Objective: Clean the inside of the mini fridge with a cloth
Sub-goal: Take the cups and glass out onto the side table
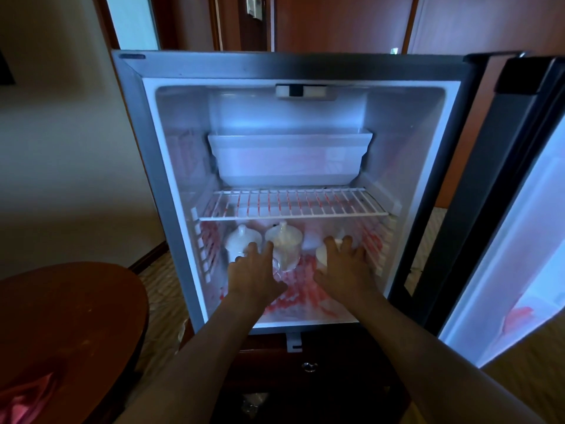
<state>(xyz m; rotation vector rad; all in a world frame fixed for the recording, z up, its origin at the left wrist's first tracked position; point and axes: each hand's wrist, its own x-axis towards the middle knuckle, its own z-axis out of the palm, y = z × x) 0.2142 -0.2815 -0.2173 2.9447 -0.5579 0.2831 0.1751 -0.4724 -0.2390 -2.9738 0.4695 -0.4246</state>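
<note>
Left hand: our left hand (253,272) is inside the bottom of the mini fridge (171,185). The fingers (268,250) are straight and a little spread. They reach between two white lidded cups. We cannot tell if they touch them.
Right hand: our right hand (344,266) is inside too, on the right. The fingers are spread out and lie over a third white cup (324,255). We cannot tell if they grip it.
Cups: the left cup (241,240) and the middle cup (284,238) stand on the fridge floor, each with its lid on. A clear glass handle shows by the middle cup.
Tray: a white plastic tray (289,157) sits up high, above the wire shelf (293,205).
Door: the fridge door (516,209) hangs open on the right.
Cloth: a pink cloth (26,396) lies on the round brown table (70,316), down on the left, well apart from both hands.
</note>
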